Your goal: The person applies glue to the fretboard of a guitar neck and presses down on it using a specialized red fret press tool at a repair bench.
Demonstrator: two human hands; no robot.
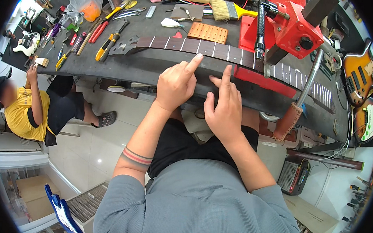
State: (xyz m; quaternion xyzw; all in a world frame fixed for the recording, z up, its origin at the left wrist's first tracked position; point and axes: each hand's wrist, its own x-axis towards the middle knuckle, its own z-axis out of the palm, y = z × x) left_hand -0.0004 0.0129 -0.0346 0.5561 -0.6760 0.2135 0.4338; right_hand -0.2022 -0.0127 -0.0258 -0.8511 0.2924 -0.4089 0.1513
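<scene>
My left hand (178, 84) has its index finger stretched toward the near edge of a guitar neck (178, 43), fingertip at or just below the fretboard, other fingers curled and empty. My right hand (225, 106) is beside it, empty, index finger extended, pointing toward the same neck. The long dark fretboard lies across the bench, its right part passing beneath a red press (303, 29) with a steel lever (310, 79) and leather-wrapped handle (286, 120). A red support block (265, 83) sits under the neck.
The bench (149, 65) holds pliers (107, 45), a brush (229, 12), a drilled wooden block (208, 32) and several other tools. A co-worker in a yellow shirt (28, 115) sits at left. Guitars (355, 75) stand at right, above an amplifier (294, 174).
</scene>
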